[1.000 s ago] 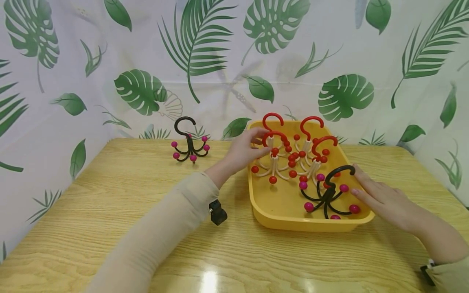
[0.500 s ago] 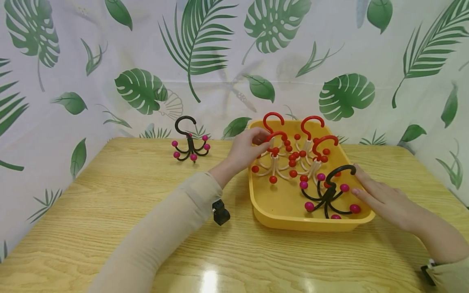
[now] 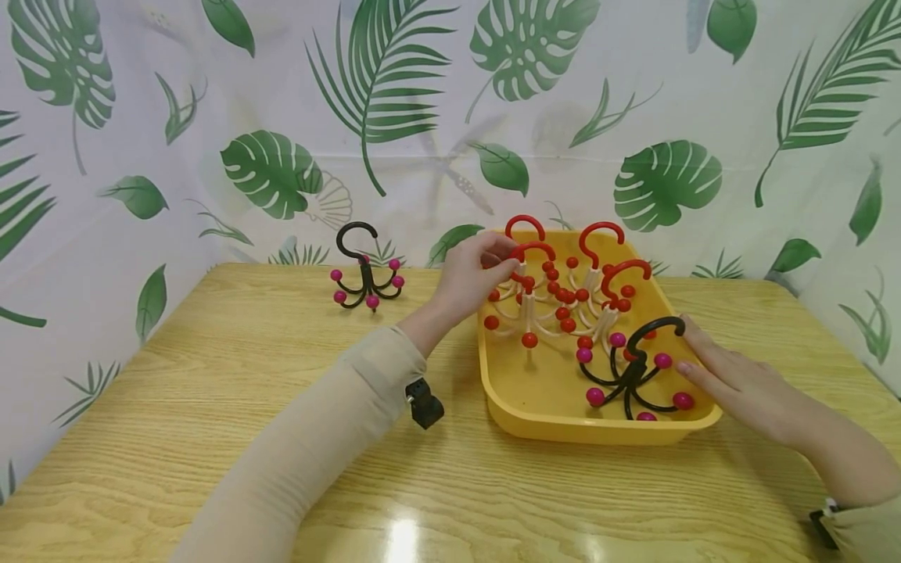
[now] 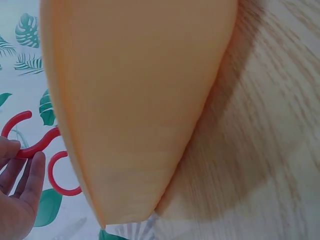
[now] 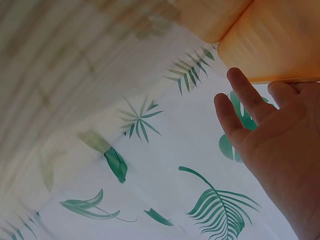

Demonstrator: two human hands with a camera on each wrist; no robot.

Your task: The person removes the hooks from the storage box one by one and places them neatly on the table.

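Note:
My left hand (image 3: 470, 275) reaches over the left rim of a yellow plastic basin (image 3: 556, 421). Its thumb and fingers pinch the red hook of a claw-shaped hanger (image 3: 529, 313) with cream arms and red ball tips; the left wrist view shows the red hook (image 4: 37, 149) between the fingertips. My right hand (image 3: 739, 385) lies along the basin's right side, fingers extended against the rim; in the right wrist view its fingers (image 5: 247, 95) are spread beside the orange-looking wall. Close to it inside is a black hanger (image 3: 633, 371) with magenta ball tips.
Other red-hooked hangers (image 3: 601, 238) crowd the basin's back half, their arms overlapping. A second black hanger (image 3: 366, 277) with magenta tips stands on the wooden table (image 3: 211, 375), left of the basin. A leaf-printed cloth (image 3: 394, 94) hangs behind.
My left fingers have taken the red hook of the front-left hanger, which has risen slightly. My right hand has stayed at the basin's side.

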